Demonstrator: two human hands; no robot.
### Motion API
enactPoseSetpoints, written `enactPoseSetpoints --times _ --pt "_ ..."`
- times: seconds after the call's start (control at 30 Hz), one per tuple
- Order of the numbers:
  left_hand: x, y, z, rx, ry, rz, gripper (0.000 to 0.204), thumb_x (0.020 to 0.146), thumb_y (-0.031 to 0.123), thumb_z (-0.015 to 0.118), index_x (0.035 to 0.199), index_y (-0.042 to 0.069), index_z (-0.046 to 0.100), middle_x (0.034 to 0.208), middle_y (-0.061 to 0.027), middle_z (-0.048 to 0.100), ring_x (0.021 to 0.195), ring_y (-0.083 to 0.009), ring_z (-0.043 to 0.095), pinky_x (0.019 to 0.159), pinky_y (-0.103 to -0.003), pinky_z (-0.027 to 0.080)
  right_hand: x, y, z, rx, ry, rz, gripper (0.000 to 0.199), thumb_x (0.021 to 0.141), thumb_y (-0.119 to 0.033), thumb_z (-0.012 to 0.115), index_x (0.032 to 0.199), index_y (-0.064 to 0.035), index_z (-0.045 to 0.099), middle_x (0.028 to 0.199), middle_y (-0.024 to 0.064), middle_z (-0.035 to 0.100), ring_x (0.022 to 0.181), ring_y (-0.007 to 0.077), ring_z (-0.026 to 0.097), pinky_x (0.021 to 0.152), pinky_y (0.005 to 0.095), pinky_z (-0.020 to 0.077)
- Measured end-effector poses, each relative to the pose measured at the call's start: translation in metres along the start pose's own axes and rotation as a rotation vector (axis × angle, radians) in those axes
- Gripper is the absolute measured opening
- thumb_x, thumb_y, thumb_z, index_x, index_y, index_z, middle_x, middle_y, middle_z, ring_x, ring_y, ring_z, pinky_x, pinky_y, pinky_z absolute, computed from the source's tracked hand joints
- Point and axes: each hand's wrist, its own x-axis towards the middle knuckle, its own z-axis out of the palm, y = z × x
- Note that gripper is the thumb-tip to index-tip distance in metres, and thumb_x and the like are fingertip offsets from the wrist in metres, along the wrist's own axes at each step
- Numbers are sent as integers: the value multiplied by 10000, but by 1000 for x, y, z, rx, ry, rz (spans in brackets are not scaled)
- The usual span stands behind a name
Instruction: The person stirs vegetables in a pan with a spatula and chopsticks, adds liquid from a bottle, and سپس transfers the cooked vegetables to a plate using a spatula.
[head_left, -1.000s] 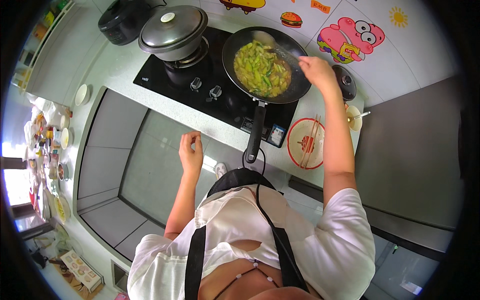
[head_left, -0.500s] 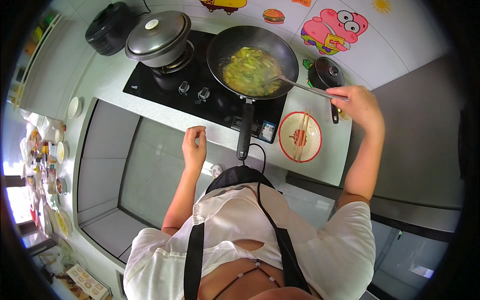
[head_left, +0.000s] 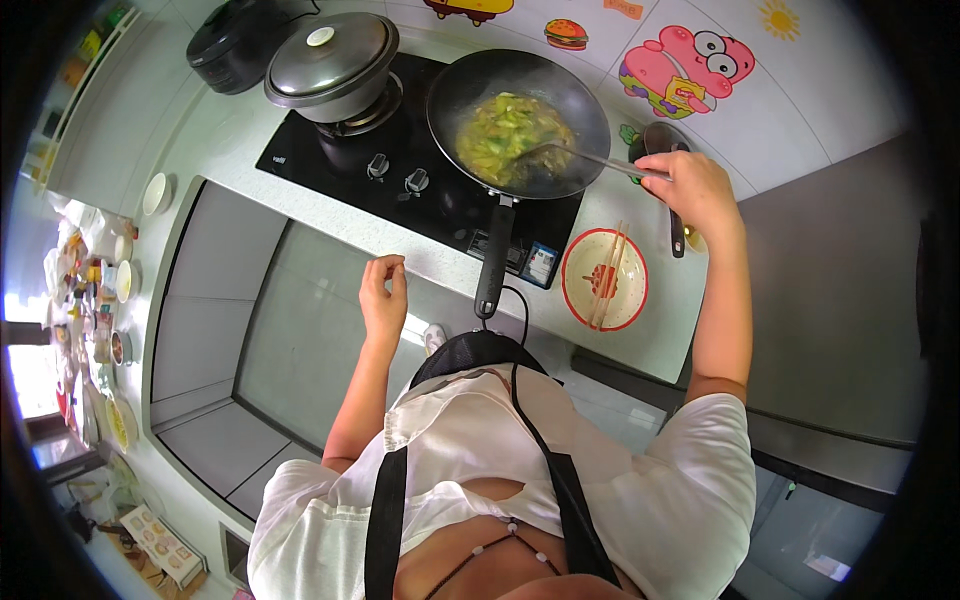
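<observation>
While the right hand (head_left: 697,190) grips the spatula (head_left: 590,158) reaching into the wok (head_left: 518,122) from 3 o'clock, mid stir-fry I'd say, the left hand (head_left: 384,298) hangs loose and empty near the wok handle (head_left: 493,262), so steadying it looks sensible.

A pale stone counter (head_left: 640,320) ran along the tiled wall and carried everything. A black gas hob (head_left: 400,190) was set into it, its near edge just beyond the loosely curled fingers (head_left: 392,268) of the left hand (head_left: 384,300). A red-rimmed bowl (head_left: 604,280) stood directly on the counter, below the fingers (head_left: 668,172) of the right hand (head_left: 700,190) and nearer the person, with a pair of chopsticks (head_left: 606,276) laid across it. A dark ladle (head_left: 668,170) lay on the counter just beneath those right fingers. Far to the left of the left fingers sat a black rice cooker (head_left: 240,42) at the counter's back, and a small white dish (head_left: 156,193) near its front edge.
</observation>
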Motion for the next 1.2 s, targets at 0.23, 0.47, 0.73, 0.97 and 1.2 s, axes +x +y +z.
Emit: enactPoseSetpoints --times 0.23,0.47,0.73,0.97,1.2 --pt "-5 -8 -7 14 57 -14 77 795 0 553 869 7 576 815 -96 569 746 -190 585 687 -279 475 3 -4 -34 61 -91 -20 215 742 -221 615 926 -124 668 754 78 651 713 242 607 651 337 466" --pt "-7 -14 -14 17 88 -38 70 800 5 553 867 5 574 816 -90 565 752 -180 581 705 -271 481 17 -31 -38 14 -139 -221 218 746 -229 608 916 -105 666 798 87 652 725 240 613 663 335 468" --pt "-7 -20 -18 1 87 -73 66 802 10 551 864 5 572 819 -87 566 754 -179 583 699 -274 480 72 -13 8 463 -252 -137 264 817 -245 553 994 -67 635 720 42 614 575 132 553 559 291 449" --pt "-2 -20 -19 10 56 -62 72 797 15 552 866 11 573 823 -88 567 754 -185 582 706 -278 476 91 33 74 928 -358 247 277 881 -299 499 1103 -158 586 607 -43 491 433 18 340 373 171 218" --pt "3 -24 -16 15 17 -32 76 800 12 548 870 10 574 827 -89 568 748 -186 579 702 -274 471 53 69 125 1149 -344 561 256 889 -378 457 883 -133 532 621 -29 500 398 18 312 348 189 182"
